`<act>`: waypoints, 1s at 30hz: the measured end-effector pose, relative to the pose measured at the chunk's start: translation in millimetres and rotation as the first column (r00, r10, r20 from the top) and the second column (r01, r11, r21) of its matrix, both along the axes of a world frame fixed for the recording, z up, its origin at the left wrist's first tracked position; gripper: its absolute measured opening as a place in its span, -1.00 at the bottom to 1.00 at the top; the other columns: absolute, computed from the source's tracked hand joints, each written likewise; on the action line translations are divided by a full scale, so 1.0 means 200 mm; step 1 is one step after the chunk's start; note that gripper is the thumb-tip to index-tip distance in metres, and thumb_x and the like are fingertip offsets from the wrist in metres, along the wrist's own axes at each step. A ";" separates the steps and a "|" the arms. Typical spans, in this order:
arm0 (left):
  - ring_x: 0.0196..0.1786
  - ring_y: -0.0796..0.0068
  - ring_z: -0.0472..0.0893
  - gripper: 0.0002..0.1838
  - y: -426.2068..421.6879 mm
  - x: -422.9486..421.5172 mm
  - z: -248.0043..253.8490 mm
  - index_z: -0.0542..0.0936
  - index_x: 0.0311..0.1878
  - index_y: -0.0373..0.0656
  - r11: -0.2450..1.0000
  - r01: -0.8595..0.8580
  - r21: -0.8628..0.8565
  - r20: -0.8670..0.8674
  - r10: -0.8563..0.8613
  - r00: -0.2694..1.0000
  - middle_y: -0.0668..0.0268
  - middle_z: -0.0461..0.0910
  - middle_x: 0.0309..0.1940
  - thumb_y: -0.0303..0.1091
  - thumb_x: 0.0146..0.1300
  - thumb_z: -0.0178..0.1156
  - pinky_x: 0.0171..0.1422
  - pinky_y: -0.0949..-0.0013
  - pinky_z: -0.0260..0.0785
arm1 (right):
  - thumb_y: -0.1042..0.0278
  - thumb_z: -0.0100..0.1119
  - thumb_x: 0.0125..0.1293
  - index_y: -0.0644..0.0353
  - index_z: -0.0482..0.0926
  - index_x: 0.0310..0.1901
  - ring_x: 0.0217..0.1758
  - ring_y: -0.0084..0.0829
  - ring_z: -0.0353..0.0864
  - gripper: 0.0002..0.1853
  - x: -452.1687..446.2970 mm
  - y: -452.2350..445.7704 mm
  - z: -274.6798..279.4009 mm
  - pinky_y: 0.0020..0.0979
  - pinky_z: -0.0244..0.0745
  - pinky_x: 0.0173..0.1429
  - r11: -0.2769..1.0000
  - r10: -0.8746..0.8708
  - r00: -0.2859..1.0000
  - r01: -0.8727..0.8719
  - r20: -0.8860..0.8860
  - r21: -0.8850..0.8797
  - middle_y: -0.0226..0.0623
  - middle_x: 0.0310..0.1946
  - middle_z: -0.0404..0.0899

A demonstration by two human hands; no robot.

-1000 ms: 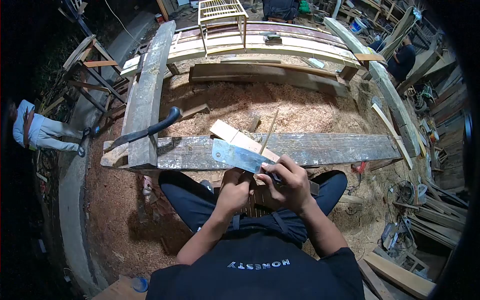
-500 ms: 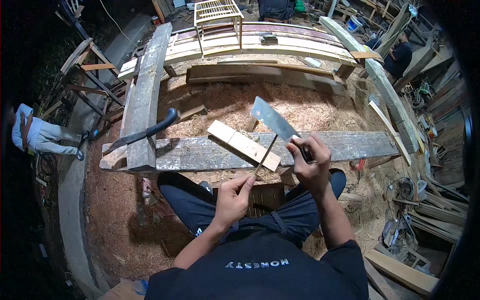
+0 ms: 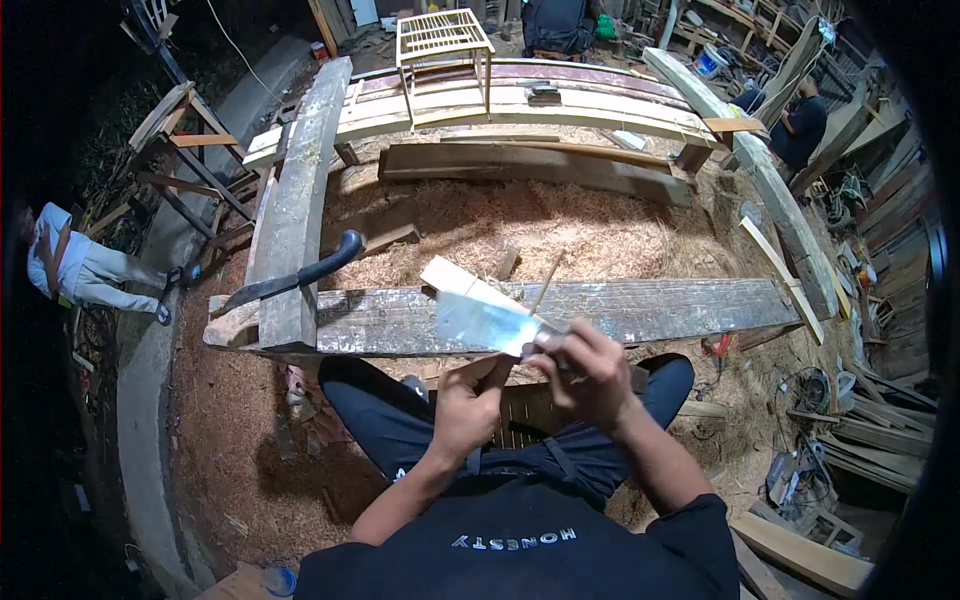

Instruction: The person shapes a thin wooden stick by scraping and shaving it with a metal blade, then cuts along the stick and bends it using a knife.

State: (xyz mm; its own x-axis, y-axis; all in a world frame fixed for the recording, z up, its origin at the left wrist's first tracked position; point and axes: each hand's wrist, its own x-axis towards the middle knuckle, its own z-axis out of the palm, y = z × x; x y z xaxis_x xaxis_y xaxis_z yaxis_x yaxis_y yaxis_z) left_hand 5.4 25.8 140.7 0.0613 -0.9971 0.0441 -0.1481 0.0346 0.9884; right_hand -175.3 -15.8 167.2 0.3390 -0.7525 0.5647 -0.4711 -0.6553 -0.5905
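"Hands first, pls: what's in your R?"

"My R hand [image 3: 590, 375] has its fingers wrapped round the handle of a broad blade [image 3: 480, 325]. Blade's blurred, w/ bright glare, pointing L."

"& your L?"

"L hand [image 3: 467, 412] is curled just below the blade, thumb & fingers pinching the near end of a thin stick [image 3: 546, 285]. The stick slants up & away behind the blade; part's hidden, so can't tell if the edge touches it."

"Where's that, rel. to the surface?"

"Hands are on my side of the worn wooden surface [image 3: 650, 315]; the stick's far end shows past its far edge. A pale board [image 3: 455, 277] lies at an angle on it, partly behind the blade."

"Anything else nearby?"

"To my L, a big knife [image 3: 300, 277] w/ a dark, curved handle, lying across a thick beam [image 3: 310, 150]. Beyond: wood shavings [image 3: 620, 230] on the ground."
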 end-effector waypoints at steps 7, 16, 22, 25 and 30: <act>-0.35 0.70 0.54 -0.79 0.01 -0.01 0.01 0.68 -0.06 -0.36 0.990 0.038 0.135 -0.122 -0.022 0.992 0.24 0.71 -0.42 -0.44 0.39 0.15 -0.26 0.48 0.39 | 0.38 0.41 0.16 0.20 0.62 -0.30 -0.47 -0.34 0.66 -0.84 -0.01 -0.01 -0.01 -0.33 0.58 -0.44 0.999 0.009 0.994 -0.014 -0.110 -0.051 -0.22 -0.43 0.56; -0.47 0.75 0.48 -0.83 -0.01 -0.02 0.01 0.68 -0.15 -0.34 0.983 0.016 0.181 -0.091 0.001 0.996 0.40 0.61 -0.57 -0.46 0.37 0.16 -0.43 0.51 0.26 | 0.35 0.38 0.19 0.19 0.61 -0.26 -0.49 -0.38 0.65 -0.83 -0.07 -0.12 -0.04 -0.36 0.61 -0.46 0.986 -0.154 0.987 0.151 0.038 0.069 -0.24 -0.47 0.54; -0.63 0.76 0.38 -0.80 -0.02 -0.02 -0.02 0.70 -0.08 -0.30 0.986 -0.033 0.163 -0.125 0.054 0.991 0.44 0.53 -0.64 -0.40 0.38 0.19 -0.57 0.48 0.15 | 0.36 0.41 0.13 0.19 0.63 -0.26 -0.48 -0.34 0.64 -0.82 -0.07 -0.09 -0.07 -0.33 0.60 -0.45 0.993 -0.107 0.992 0.110 -0.069 0.041 -0.22 -0.46 0.56; -0.63 0.78 0.37 -0.80 -0.01 -0.02 -0.05 0.70 -0.08 -0.30 0.989 -0.042 0.145 -0.110 0.058 0.992 0.47 0.54 -0.62 -0.39 0.38 0.21 -0.56 0.50 0.15 | 0.47 0.38 0.15 0.24 0.61 -0.29 -0.53 -0.40 0.56 -0.86 -0.03 -0.09 -0.09 -0.37 0.49 -0.48 0.999 -0.014 1.000 0.014 -0.007 -0.034 -0.21 -0.47 0.53; -0.39 0.72 0.58 -0.82 -0.02 0.00 -0.01 0.72 -0.09 -0.27 0.969 -0.027 0.246 -0.070 0.045 0.997 0.20 0.74 -0.38 -0.43 0.34 0.23 -0.31 0.52 0.38 | 0.43 0.44 0.12 0.26 0.59 -0.28 -0.48 -0.41 0.61 -0.79 -0.03 -0.09 -0.04 -0.43 0.53 -0.41 0.985 -0.117 0.993 0.112 0.030 0.132 -0.16 -0.38 0.60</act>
State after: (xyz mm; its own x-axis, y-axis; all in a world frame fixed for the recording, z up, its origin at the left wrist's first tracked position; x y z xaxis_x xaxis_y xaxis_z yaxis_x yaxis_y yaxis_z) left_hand 5.4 22.8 138.5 0.0910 -0.9741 -0.2068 -0.0706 -0.2135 0.9744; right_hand -181.6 -34.5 159.0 0.2266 -0.8527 0.4708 -0.5144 -0.5152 -0.6856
